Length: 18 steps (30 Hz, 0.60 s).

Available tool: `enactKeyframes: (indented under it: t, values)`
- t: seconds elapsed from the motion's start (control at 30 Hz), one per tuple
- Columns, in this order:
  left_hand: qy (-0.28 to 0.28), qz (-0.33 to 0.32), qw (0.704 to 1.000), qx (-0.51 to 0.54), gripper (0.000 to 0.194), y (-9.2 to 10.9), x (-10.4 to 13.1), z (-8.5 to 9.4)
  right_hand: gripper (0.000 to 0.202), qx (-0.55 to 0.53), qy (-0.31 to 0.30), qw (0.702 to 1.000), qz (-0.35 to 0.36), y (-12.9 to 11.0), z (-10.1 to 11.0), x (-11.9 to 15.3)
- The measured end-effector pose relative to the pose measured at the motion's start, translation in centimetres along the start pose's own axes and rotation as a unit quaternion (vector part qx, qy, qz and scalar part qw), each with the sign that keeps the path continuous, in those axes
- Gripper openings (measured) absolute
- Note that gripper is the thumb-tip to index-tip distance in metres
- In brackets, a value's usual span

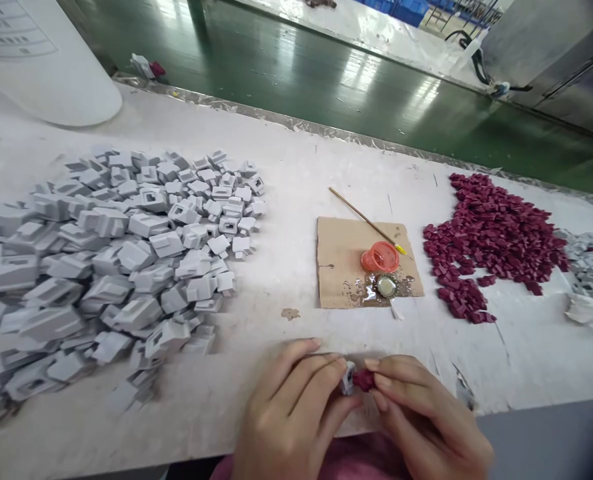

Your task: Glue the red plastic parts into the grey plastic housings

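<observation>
Near the table's front edge, my left hand [296, 407] is closed around a small grey plastic part [347, 379], mostly hidden by the fingers. My right hand [421, 413] pinches a small dark red plastic piece [363, 380] between thumb and fingers. The red piece meets the open end of the grey part; how far in it sits, I cannot tell. Beyond the hands lies a cardboard sheet [339, 233] with wet, shiny spills. On it stand a small red cup [380, 257] and a round cap-like thing [387, 287]. A thin brush [361, 215] with a yellow end lies across its far edge.
A wide heap of grey parts [141, 253] covers the left side. To the right lies a pile of dark red pieces [506, 233], with small pale grey pieces [589, 263] beyond. A white container [41, 67] stands back left. Behind the table runs a green conveyor belt [296, 73].
</observation>
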<state>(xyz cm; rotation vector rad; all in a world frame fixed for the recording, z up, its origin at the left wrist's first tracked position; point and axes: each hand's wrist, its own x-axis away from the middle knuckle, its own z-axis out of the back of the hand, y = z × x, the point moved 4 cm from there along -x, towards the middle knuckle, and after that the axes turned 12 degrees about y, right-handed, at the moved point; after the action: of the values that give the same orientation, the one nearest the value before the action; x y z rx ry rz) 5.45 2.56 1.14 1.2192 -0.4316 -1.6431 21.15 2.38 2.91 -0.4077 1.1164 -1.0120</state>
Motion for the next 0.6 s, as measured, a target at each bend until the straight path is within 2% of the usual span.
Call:
enactKeyframes:
  t: [0.4,0.53,0.6]
  values:
    - [0.029,0.010,0.999,-0.008,0.008,0.1,-0.3,0.1,0.024,0.021,-0.032,0.999,0.017,-0.5,-0.7,-1.1]
    - [-0.007,-0.027,0.999,-0.023,0.013,0.1,-0.2,0.0,0.024,0.015,-0.049,0.998,0.022,-0.9,-0.7,-1.2]
    - [-0.029,-0.045,0.998,-0.040,0.013,-0.2,0.1,0.4,0.023,0.030,-0.069,0.997,0.030,-0.8,0.0,-0.9]
